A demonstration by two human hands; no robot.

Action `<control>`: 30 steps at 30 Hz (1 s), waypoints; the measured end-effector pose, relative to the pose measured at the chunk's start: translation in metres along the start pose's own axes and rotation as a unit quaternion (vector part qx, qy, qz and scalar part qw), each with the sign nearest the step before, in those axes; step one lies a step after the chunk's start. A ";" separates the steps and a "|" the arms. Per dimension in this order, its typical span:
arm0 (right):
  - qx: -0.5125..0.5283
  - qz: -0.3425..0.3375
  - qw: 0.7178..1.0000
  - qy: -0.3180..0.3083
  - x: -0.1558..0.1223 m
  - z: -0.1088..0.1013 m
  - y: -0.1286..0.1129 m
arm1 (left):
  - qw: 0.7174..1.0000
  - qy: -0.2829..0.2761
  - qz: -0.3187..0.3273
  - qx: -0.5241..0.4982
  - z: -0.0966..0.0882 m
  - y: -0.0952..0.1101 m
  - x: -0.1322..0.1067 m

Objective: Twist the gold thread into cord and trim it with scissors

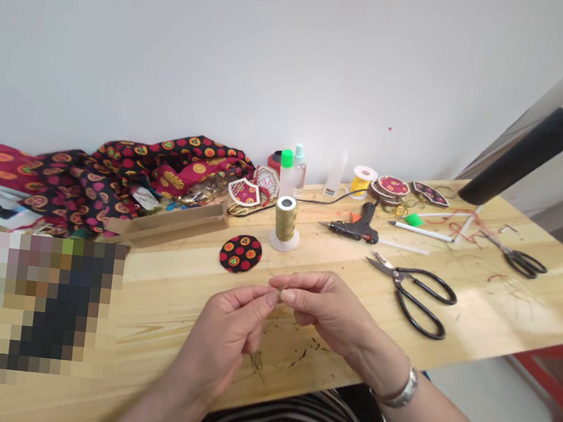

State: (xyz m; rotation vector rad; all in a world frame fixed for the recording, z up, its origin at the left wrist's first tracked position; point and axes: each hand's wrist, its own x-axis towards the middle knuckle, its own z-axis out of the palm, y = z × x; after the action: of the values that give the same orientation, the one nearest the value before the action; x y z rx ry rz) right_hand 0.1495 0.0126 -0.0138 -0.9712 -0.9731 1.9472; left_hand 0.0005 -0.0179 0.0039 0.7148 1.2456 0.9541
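Thread strands [256,364] below L hand [232,320] point twd person's lap [289,421].

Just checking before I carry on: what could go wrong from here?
The thin strand pinched between the left hand and right hand might slip or knot. The spool stands upright just beyond them and could tip if knocked. The big scissors lie near the right hand, blades uncovered, so a sideways sweep might catch them.
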 end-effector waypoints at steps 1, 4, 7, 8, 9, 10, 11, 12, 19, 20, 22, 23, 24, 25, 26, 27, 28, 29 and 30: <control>0.005 0.000 1.000 -0.001 0.000 0.000 0.000 | 1.000 -0.002 0.000 0.005 0.000 0.000 0.000; 0.015 0.001 1.000 0.004 0.001 -0.001 -0.001 | 1.000 -0.007 -0.003 0.017 0.001 0.000 0.000; 0.011 -0.016 1.000 0.008 0.001 0.000 -0.002 | 1.000 -0.016 -0.003 0.024 0.002 -0.001 0.000; 0.006 -0.025 1.000 0.009 0.001 0.000 -0.002 | 0.999 -0.021 -0.002 0.026 0.002 -0.001 0.000; -0.001 -0.034 0.999 0.011 0.001 0.001 -0.003 | 0.999 -0.026 -0.002 0.027 0.002 -0.002 0.000; -0.008 -0.042 0.999 0.013 0.001 0.001 -0.003 | 0.999 -0.032 -0.003 0.025 0.001 -0.002 0.000; -0.016 -0.048 0.999 0.014 0.000 0.001 -0.003 | 0.999 -0.038 -0.006 0.019 0.001 -0.002 -0.001; -0.025 -0.053 0.998 0.016 0.000 0.002 -0.004 | 0.999 -0.042 -0.011 0.009 0.001 -0.003 -0.001; -0.049 -0.055 0.997 0.040 -0.002 0.004 -0.009 | 0.993 -0.068 -0.058 -0.077 0.000 -0.004 -0.002; -0.048 -0.056 0.996 0.042 -0.001 0.005 -0.010 | 0.993 -0.068 -0.059 -0.076 0.000 -0.004 -0.002; -0.046 -0.062 0.996 0.037 -0.001 0.005 -0.010 | 0.993 -0.069 -0.057 -0.071 0.000 -0.004 -0.002; -0.046 -0.065 0.996 0.033 -0.001 0.005 -0.010 | 0.994 -0.071 -0.056 -0.068 0.000 -0.005 -0.002; -0.047 -0.068 0.996 0.030 -0.001 0.005 -0.009 | 0.994 -0.073 -0.055 -0.066 0.001 -0.005 -0.002; -0.047 -0.071 0.996 0.028 -0.001 0.005 -0.009 | 0.994 -0.075 -0.056 -0.065 0.001 -0.005 -0.002; -0.048 -0.074 0.996 0.026 -0.001 0.005 -0.009 | 0.993 -0.076 -0.057 -0.065 0.001 -0.005 -0.002; -0.047 -0.075 0.996 0.024 -0.001 0.005 -0.009 | 0.993 -0.076 -0.059 -0.066 0.001 -0.006 -0.003; -0.047 -0.076 0.996 0.022 -0.001 0.005 -0.009 | 0.993 -0.076 -0.060 -0.066 0.001 -0.006 -0.003; -0.046 -0.076 0.996 0.020 -0.001 0.005 -0.009 | 0.993 -0.074 -0.061 -0.066 0.001 -0.006 -0.003; -0.047 -0.076 0.996 0.019 -0.001 0.006 -0.009 | 0.993 -0.072 -0.061 -0.065 0.001 -0.007 -0.003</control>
State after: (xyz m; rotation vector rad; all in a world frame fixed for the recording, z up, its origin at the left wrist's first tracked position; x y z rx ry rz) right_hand 0.1476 0.0136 -0.0033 -0.9536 -1.0926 1.7640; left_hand 0.0026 -0.0234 -0.0004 0.5873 1.0782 0.8591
